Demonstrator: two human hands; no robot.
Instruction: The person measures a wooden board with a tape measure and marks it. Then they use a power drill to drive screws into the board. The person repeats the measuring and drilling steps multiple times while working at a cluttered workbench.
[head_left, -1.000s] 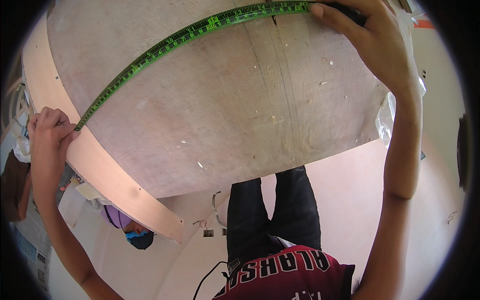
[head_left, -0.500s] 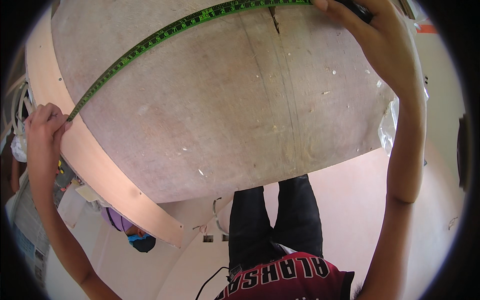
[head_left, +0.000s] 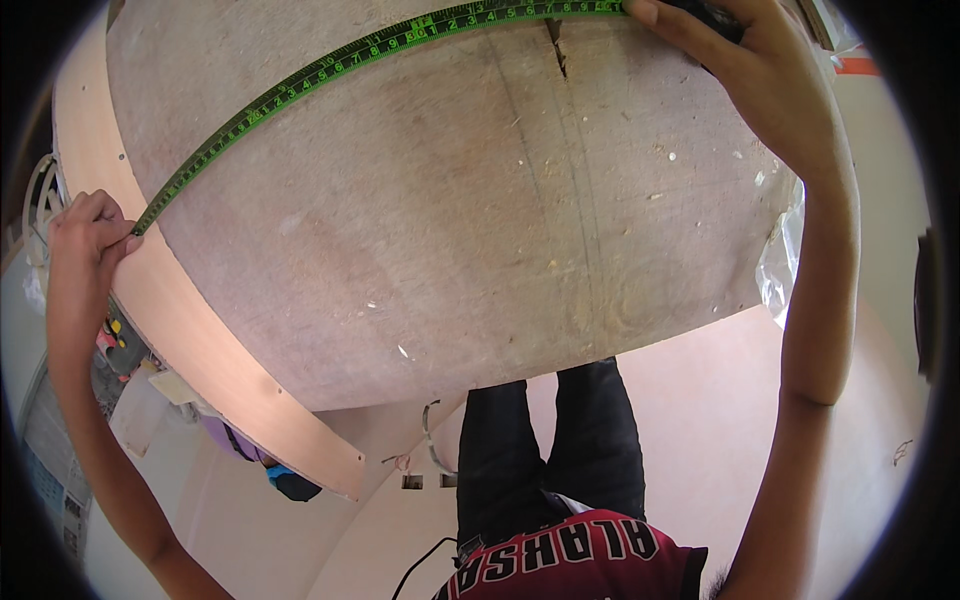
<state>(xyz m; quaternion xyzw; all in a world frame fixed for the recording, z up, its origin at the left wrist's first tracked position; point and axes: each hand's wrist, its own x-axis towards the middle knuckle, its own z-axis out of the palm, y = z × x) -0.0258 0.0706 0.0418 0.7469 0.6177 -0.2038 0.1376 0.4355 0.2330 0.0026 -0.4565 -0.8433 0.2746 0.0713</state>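
Note:
A green and black tape measure (head_left: 330,72) stretches in a curve across a large, worn wooden board (head_left: 380,230). My left hand (head_left: 85,240) pinches the tape's end at the pale wood strip (head_left: 215,320) along the board's left side. At the upper right, my right hand (head_left: 770,85) is wrapped round the dark tape case (head_left: 712,18), its thumb by the blade. Pencil lines and a dark split (head_left: 557,50) mark the board under the tape. The picture's upper edge cuts off part of the case.
Beneath the strip, a person's dark and blue cap (head_left: 294,484) shows beside purple clothing. A grey tool (head_left: 122,350) and other items lie at the left. Clear plastic (head_left: 780,265) hangs at the board's right edge. Wall openings with loose wires (head_left: 430,440) appear below.
The view has shifted slightly, and my left hand sits a little higher in it. Less of the person below shows. Both hands keep their hold on the tape measure.

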